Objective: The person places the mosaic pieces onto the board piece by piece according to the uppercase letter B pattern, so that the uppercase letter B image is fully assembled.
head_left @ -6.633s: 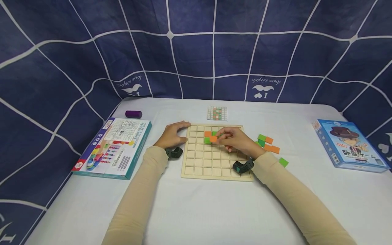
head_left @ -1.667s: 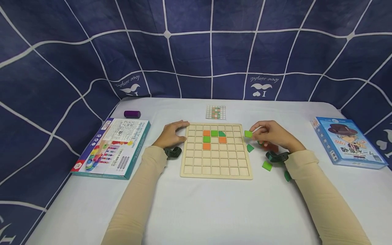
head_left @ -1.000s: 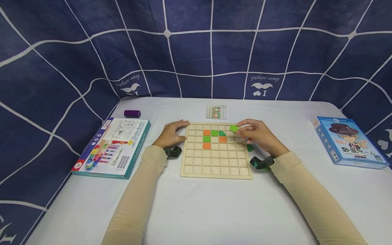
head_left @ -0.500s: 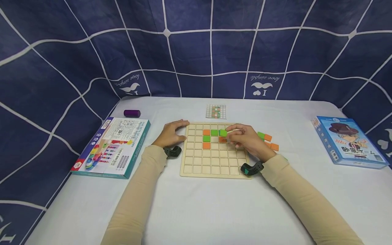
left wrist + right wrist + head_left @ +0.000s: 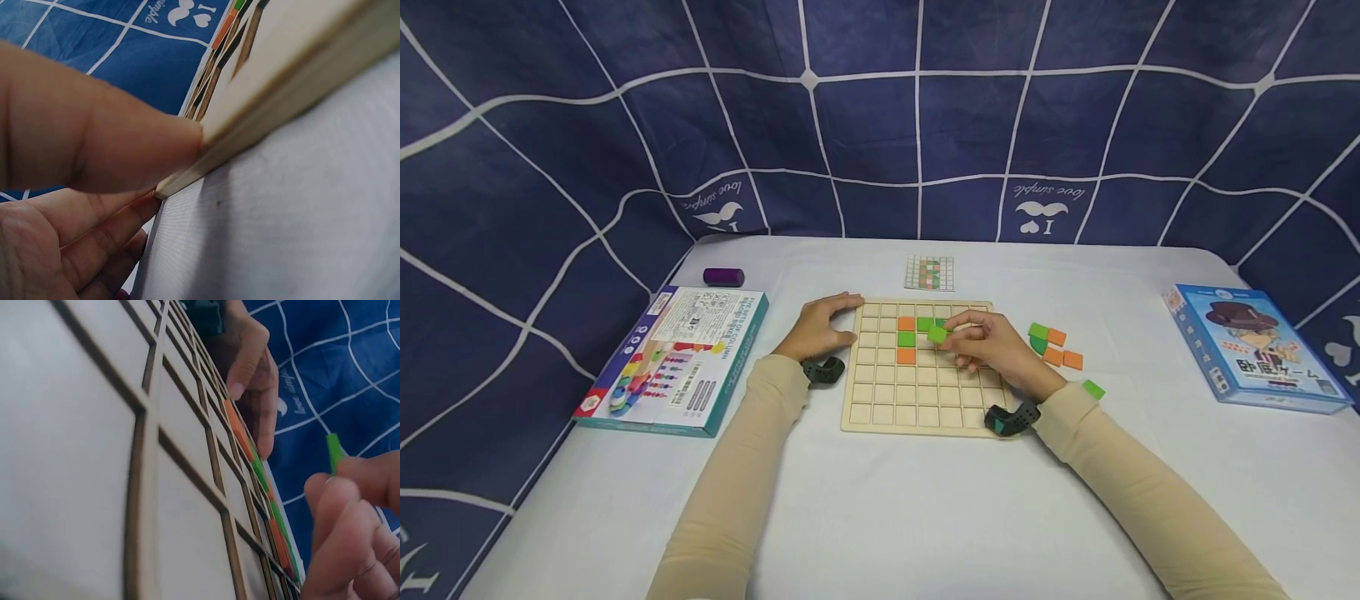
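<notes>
Behind everything hangs a navy cloth (image 5: 970,125) crossed with white lines, and in front of it spreads the white worktop (image 5: 880,517). My beige sleeves (image 5: 733,475) reach across it from the near side. Between them lies the wooden board (image 5: 917,396), flat and ruled into square cells. Left of it, well apart, lies a flat box with a purple and teal edge (image 5: 685,358); far to the right lies a blue box (image 5: 1255,350) picturing a hatted figure.

My left grip (image 5: 820,327) is spread along the board's left side, thumb tip touching its edge. My right grip (image 5: 988,346) hovers over the far part of the board, thumb and forefinger pinching a light green tile (image 5: 937,334), which is tilted and clear of the surface. A black band (image 5: 1011,418) sits on each wrist.

Just beyond the board lies a gridded card (image 5: 929,272) with coloured cells; a purple cylinder (image 5: 724,277) lies on its side behind the left box.

Smallest are the tiles. In the cells I see an orange, green, orange column (image 5: 906,339) with a green tile (image 5: 925,323) beside its far end; my fingers partly hide a darker green piece next to that. Right of the board, green and orange tiles (image 5: 1054,357) lie loose in a cluster, and one green tile (image 5: 1093,389) lies nearer my sleeve.
</notes>
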Motion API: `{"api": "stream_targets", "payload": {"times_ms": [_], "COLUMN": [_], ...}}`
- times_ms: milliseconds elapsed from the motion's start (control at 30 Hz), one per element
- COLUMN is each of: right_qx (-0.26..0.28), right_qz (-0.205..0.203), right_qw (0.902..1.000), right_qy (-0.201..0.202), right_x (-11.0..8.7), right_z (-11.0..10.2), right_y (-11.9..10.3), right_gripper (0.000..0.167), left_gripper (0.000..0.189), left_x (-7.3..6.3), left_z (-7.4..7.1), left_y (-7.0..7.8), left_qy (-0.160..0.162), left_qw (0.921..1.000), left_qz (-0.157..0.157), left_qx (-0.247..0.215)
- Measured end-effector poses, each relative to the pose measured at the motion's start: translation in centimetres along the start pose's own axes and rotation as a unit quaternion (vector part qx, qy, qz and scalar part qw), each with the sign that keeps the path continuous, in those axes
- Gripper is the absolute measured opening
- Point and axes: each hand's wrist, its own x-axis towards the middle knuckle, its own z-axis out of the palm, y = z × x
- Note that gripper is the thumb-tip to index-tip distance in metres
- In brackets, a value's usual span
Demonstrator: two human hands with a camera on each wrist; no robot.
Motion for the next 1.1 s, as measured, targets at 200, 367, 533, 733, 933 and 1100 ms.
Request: {"api": "stream_targets", "payload": {"times_ms": [200,367,533,733,933,1100], "right_qx": [-0.04,-0.062,-0.094,-0.142,-0.187,-0.195], "right_qz": [-0.015,-0.021,-0.029,-0.04,-0.038,-0.036], "right_qw": [0.999,0.9977,0.9947,0.9881,0.9807,0.9793], "right_qy": [-0.013,-0.016,-0.031,-0.044,-0.041,-0.039], "right_x": [0.2,0.3,0.4,0.5,0.5,0.5], "right_z": [0.3,0.6,0.7,0.7,0.9,1.1], "right_y": [0.3,0.3,0.3,0.1,-0.2,-0.2], "right_gripper": [0.03,0.027,0.025,0.025,0.027,0.029], "left_gripper": [0.067,0.067,0.067,0.068,0.068,0.068], "left_x": [0.0,-0.1,-0.1,-0.1,-0.1,-0.2], "left_z": [-0.1,-0.2,-0.1,-0.1,-0.1,-0.1], "left_y": [-0.1,0.0,0.2,0.4,0.4,0.4], "left_qy": [0.0,0.001,0.001,0.0,-0.002,-0.002], "left_qw": [1.0,1.0,1.0,1.0,1.0,1.0], "left_qz": [0.004,0.006,0.0,-0.004,-0.008,-0.009], "left_qx": [0.0,-0.003,-0.004,-0.007,-0.002,0.001]}}
